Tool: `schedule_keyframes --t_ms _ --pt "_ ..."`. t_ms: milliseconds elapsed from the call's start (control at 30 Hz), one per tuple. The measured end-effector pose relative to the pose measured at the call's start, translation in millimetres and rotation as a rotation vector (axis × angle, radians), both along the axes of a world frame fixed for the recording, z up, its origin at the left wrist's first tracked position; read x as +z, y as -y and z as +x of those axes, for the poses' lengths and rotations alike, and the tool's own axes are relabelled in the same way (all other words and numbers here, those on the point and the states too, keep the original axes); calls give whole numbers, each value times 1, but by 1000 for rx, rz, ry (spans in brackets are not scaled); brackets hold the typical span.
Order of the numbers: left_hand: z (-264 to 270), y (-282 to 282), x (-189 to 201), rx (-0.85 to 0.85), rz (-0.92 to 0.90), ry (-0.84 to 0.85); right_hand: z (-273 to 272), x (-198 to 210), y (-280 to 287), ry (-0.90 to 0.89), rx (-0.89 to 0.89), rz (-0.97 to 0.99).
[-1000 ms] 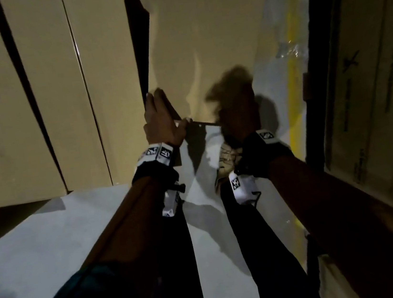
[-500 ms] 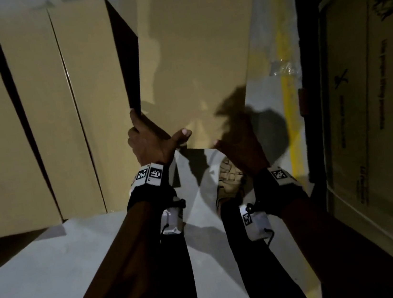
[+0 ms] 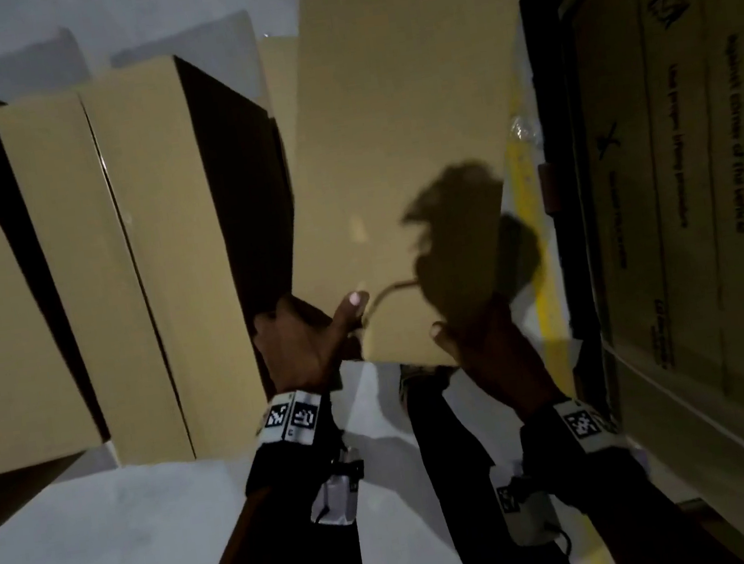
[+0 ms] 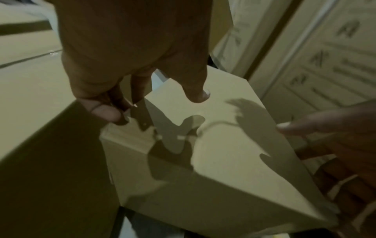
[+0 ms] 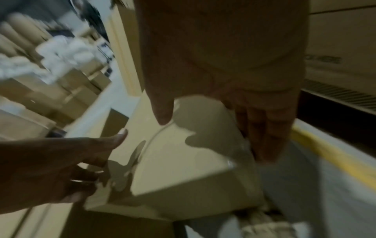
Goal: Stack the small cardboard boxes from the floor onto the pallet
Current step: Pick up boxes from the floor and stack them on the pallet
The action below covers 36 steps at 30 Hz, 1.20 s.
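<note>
A long plain cardboard box point(image 3: 407, 135) hangs tilted above the grey floor, held at its near end by both hands. My left hand point(image 3: 306, 337) grips the near left corner, thumb lying on the top face and fingers curled down the left side point(image 4: 114, 112). My right hand point(image 3: 487, 342) grips the near right corner, thumb on top point(image 5: 162, 112) and fingers down the right side. The wrist views show the same box point(image 4: 223, 161) point(image 5: 183, 169) between the two hands. No pallet is in view.
A row of similar cardboard boxes point(image 3: 122, 267) stands on the floor at the left, close beside the held box. A large printed carton point(image 3: 703, 190) walls off the right. A yellow floor line point(image 3: 540, 259) runs between them. My legs and a shoe point(image 3: 420, 377) are below the box.
The box has come up off the floor and nearer to me. Both hands have risen with it and keep their hold at the near corners.
</note>
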<state>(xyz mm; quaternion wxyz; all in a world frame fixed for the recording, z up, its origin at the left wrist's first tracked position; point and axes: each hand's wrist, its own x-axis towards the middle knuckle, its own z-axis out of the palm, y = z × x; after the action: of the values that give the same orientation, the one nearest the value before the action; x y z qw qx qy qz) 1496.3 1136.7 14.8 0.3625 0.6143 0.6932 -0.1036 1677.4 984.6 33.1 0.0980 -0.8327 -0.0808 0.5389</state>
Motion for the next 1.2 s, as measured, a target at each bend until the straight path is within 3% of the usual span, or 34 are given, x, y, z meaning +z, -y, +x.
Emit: schedule_keyframes --t_ms 100,200,333,467,600,733,800,933,1033,1200 --pt "-8 20 -7 -58 -71 -43 0 -2 10 -116 65 -87" --pt "-6 8 -8 -54 -75 -12 12 -9 0 -58 97 -111" --pt "19 -31 1 -77 -122 110 34 -10 -35 65 -84 165" --pt "51 -46 8 -111 -167 153 45 0 -65 80 -307 303" --pt "63 -34 31 -35 -168 150 56 11 -69 148 -387 353" --pt "60 0 18 54 -347 168 78 28 -60 296 -267 302" --pt "58 10 12 69 -423 137 78 47 -65 269 -208 313" --pt "58 8 11 221 -292 193 51 64 -65 229 -146 465" --pt "68 -9 20 126 -137 261 35 56 -63 259 -157 475" --pt "108 -31 55 -77 -29 430 30 34 -68 82 -281 428"
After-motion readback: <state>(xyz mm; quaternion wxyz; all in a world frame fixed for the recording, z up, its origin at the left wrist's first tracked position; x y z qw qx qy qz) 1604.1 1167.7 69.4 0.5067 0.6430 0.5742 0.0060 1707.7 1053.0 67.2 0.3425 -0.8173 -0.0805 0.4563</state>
